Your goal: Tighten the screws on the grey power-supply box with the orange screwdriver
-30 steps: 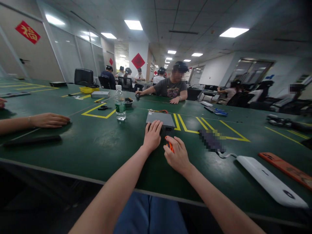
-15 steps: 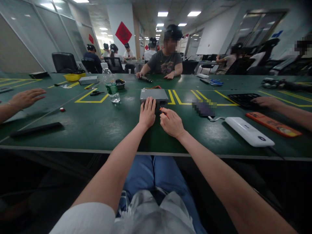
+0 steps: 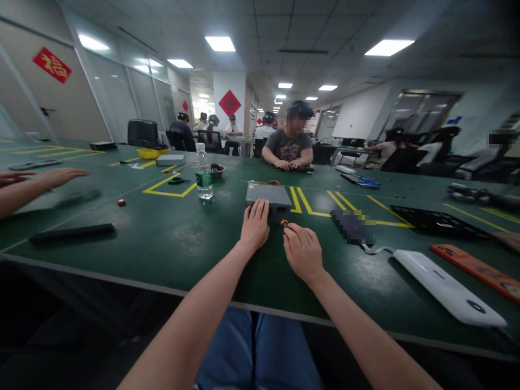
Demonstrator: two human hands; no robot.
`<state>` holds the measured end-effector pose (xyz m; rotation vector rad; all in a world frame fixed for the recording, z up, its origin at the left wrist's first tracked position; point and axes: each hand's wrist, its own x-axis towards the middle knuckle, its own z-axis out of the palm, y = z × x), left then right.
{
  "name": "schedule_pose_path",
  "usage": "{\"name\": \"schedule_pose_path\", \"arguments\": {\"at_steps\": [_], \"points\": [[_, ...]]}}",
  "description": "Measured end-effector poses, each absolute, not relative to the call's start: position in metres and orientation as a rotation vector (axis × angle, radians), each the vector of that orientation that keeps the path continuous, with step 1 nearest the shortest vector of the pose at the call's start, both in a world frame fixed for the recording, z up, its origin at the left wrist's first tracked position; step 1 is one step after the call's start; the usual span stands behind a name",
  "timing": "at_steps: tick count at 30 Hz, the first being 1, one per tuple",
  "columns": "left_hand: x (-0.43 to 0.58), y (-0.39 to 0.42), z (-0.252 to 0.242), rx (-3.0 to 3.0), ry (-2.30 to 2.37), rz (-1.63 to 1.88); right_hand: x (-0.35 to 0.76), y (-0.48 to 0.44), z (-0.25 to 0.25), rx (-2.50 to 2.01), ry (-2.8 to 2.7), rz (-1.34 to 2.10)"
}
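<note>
A wide green tabletop [image 3: 170, 244] fills the view. At the far left, a co-worker's hand [image 3: 60, 176] hovers flat above it. Nearer lies a long black strip [image 3: 73, 233], with a small red item [image 3: 121, 202] beyond it. Further in stands a clear water bottle [image 3: 203, 173], upright beside yellow tape lines.

In the middle lies a flat grey box [image 3: 268, 195]. The person's left hand [image 3: 255, 225] rests on its near edge, fingers stretched out and laid flat, gripping nothing. Just to its right, the right hand [image 3: 303, 252] has its fingers curled in, pinching a small orange tool [image 3: 284, 223]. The tool's tip sits close to the box's near side; whether it touches cannot be told.

Across the tabletop behind the box, another person sits with both hands together on the surface. To the right lie a black tray [image 3: 439, 221], a long white device [image 3: 447, 287] with a cable, and a flat orange strip [image 3: 475, 269].
</note>
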<state>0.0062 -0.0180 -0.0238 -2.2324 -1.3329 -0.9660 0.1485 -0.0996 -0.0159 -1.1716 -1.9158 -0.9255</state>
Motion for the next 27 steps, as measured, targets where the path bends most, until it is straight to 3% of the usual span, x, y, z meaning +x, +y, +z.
{"name": "schedule_pose_path", "arguments": {"at_steps": [27], "points": [[0.006, -0.011, -0.013, -2.311, -1.408, -0.969, 0.132, -0.105, -0.017, -1.459, -1.810, -0.829]]}}
